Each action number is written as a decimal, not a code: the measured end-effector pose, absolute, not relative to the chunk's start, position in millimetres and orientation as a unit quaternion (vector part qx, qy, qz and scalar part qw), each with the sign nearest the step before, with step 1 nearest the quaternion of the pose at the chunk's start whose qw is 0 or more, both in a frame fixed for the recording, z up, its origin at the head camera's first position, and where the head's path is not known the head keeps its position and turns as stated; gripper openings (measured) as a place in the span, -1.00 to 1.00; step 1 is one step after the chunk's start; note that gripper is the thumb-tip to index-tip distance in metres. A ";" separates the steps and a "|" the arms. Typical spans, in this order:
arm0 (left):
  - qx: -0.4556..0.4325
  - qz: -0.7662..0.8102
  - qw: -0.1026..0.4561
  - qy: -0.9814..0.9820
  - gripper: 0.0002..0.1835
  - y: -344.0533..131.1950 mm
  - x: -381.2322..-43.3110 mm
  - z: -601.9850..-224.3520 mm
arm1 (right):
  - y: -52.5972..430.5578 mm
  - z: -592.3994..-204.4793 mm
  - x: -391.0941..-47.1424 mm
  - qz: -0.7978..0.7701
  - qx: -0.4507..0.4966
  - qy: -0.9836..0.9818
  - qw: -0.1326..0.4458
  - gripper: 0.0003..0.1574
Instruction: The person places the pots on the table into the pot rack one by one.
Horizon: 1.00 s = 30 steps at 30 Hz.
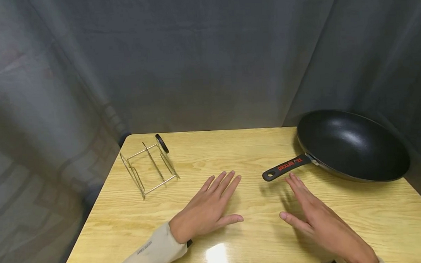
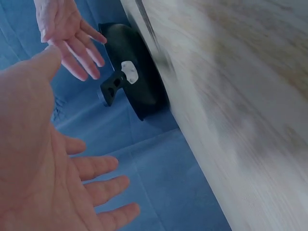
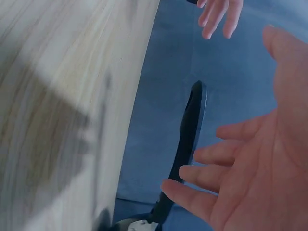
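My left hand is held over the middle of the table with its fingers straight and the thumb spread; nothing is in it. My right hand hovers on the right, fingers extended and thumb apart, also holding nothing. Its fingertips are close to the handle of a black frying pan at the table's right side. That handle has red lettering and points left, raised above the tabletop. Left of my left hand stands a wire rack with a black round piece at its back corner.
The wooden table has rounded corners, and its far edge runs along a grey curtain. More curtain hangs at both sides. The pan's rim reaches past the table's right edge.
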<state>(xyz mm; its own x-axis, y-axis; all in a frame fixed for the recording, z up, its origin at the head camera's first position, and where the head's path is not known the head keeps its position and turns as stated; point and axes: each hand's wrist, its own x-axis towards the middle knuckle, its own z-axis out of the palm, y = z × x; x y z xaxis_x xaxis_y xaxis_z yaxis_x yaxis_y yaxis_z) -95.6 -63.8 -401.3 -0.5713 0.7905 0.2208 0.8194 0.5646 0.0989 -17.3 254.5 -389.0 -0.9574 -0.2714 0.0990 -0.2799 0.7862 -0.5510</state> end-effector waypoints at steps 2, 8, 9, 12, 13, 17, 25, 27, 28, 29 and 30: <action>-0.455 -0.097 0.072 -0.882 -0.01 -60.0 -98.0 -400.7 | 257.3 -388.3 -19.3 0.307 0.136 -0.942 -0.010 0.14; -0.436 -0.089 0.062 -0.894 0.01 -49.9 -104.4 -400.2 | 263.0 -390.8 -29.3 0.327 0.126 -0.936 -0.028 0.09; -0.431 -0.089 0.058 -0.896 0.01 -48.9 -104.9 -400.4 | 263.6 -391.5 -31.0 0.330 0.125 -0.935 -0.026 0.08; -0.422 -0.100 0.046 -0.900 0.01 -44.7 -106.7 -399.9 | 266.7 -394.7 -35.4 0.338 0.123 -0.933 -0.016 0.00; -0.422 -0.107 0.044 -0.899 0.00 -42.9 -107.6 -400.2 | 267.8 -395.2 -37.1 0.342 0.122 -0.932 -0.013 -0.03; -0.422 -0.119 0.033 -0.898 -0.01 -33.2 -111.2 -400.2 | 273.0 -398.1 -43.8 0.375 0.114 -0.919 -0.027 -0.11; -0.433 -0.097 0.041 -0.895 -0.02 -16.2 -112.2 -400.6 | 282.2 -404.2 -54.3 0.494 0.116 -0.860 -0.049 -0.21; -0.431 -0.095 0.047 -0.896 -0.02 -13.3 -113.6 -400.4 | 282.7 -405.2 -57.4 0.522 0.114 -0.844 -0.048 -0.24; -0.430 -0.095 0.047 -0.897 -0.02 -11.7 -114.2 -400.1 | 282.8 -405.8 -59.0 0.533 0.109 -0.837 -0.049 -0.24; -0.428 -0.097 0.044 -0.897 -0.02 -10.1 -114.7 -399.8 | 283.0 -406.2 -60.7 0.544 0.104 -0.831 -0.049 -0.24; -0.427 -0.099 0.040 -0.898 -0.02 -8.4 -115.2 -399.2 | 283.2 -406.6 -62.7 0.557 0.098 -0.823 -0.050 -0.23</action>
